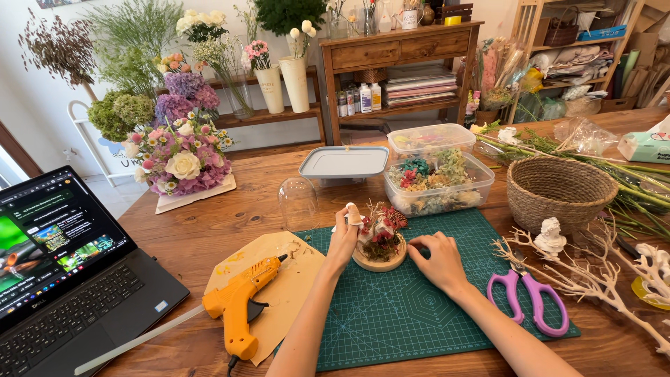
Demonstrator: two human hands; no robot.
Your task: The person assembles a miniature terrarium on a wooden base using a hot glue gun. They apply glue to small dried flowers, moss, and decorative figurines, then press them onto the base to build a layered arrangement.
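Green cutting mat [412,307]: dried-flower arrangement [380,237], round wooden base, hands steadying.

- Florist's craft workshop, or the studio behind a flower shop; indoors, wooden furniture throughout.
- Large wooden worktable [230,216] with a green cutting mat [412,307], orange glue gun [237,304] and purple-handled scissors [532,293] on it.
- Finished bouquet [183,157] of pink, purple and cream blooms at the table's far left corner.
- Tall white vases [294,82] with cut stems on a low shelf along the wall; dried grasses and hydrangea heads beside them.
- Clear plastic boxes [436,178] packed with dried flower heads; woven basket [560,190]; bleached bare branches [593,276].
- Wooden console [398,49] with bottles and stacked paper; open rack [593,49] stuffed with wrapping materials.
- Open laptop [63,265] at the table's left edge.
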